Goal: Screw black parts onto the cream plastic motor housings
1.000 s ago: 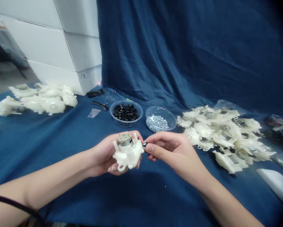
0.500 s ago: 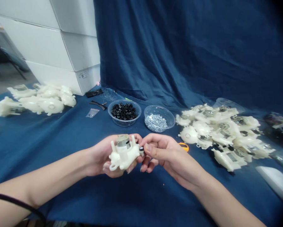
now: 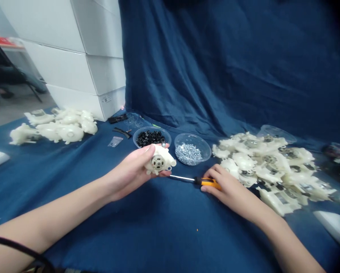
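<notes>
**One white plastic housing** (image 3: 160,162): your left hand (image 3: 131,173) held it just above the surface, grip wrapped around it, round motor face toward you.

**One orange-handled screwdriver** (image 3: 207,182): it lay flat on the surface, just right of the housing. Your right hand (image 3: 229,188) lay over its handle; whether that grip had clamped could not be told.

**Two clear bowls**, behind the housing: black-parts bowl (image 3: 136,142), screws bowl (image 3: 207,153).

**Two heaps** of like white pieces: left heap (image 3: 56,128), right heap (image 3: 272,163). The pieces were too many to count.

**Surface** (image 3: 158,223): covered in blue cloth.

**Room**: blue backdrop (image 3: 229,64) behind, stacked white boxes (image 3: 73,57) at far left.
</notes>
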The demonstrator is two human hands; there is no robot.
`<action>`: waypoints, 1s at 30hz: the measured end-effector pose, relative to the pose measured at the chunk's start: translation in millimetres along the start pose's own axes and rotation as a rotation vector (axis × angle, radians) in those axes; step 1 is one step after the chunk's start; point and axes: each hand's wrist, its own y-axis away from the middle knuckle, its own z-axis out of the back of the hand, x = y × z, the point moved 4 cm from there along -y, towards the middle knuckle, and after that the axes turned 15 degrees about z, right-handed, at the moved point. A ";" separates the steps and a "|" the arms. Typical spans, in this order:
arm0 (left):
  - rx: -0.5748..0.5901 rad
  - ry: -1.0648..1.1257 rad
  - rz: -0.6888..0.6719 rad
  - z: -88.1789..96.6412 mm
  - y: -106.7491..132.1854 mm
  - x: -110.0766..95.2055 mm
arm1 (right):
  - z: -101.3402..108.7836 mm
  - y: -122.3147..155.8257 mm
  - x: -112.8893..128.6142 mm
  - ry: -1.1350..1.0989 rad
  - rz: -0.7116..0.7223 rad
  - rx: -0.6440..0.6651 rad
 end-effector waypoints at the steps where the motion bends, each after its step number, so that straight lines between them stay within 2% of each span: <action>1: -0.002 -0.014 -0.025 -0.1 -1.0 0.9 | 1.9 1.9 -0.8 -0.019 0.010 0.009; 4: -0.060 -0.133 -0.126 1.5 -2.8 3.5 | 15.6 9.6 0.2 -0.068 0.014 -0.015; 6: -0.094 -0.261 -0.210 1.5 -2.6 4.7 | 27.8 14.2 2.8 -0.037 0.034 -0.179; 9: -0.060 -0.436 -0.269 -1.3 -1.6 9.9 | 36.2 19.3 16.6 0.090 0.219 -0.492; 11: -0.051 -0.497 -0.285 -1.8 -0.6 13.4 | 33.0 21.2 28.6 0.193 0.357 -0.600; 13: -0.066 -0.526 -0.300 -1.1 0.6 15.1 | 29.4 22.7 37.8 0.305 0.421 -0.661; 17: -0.105 -0.549 -0.302 0.8 2.6 14.9 | 28.8 25.6 45.8 0.379 0.445 -0.723; 27: -0.124 -0.536 -0.279 2.1 2.1 17.2 | 28.4 23.1 51.5 0.488 0.479 -0.683; 30: -0.131 -0.531 -0.278 1.9 2.3 17.2 | 28.7 24.2 52.2 0.483 0.478 -0.706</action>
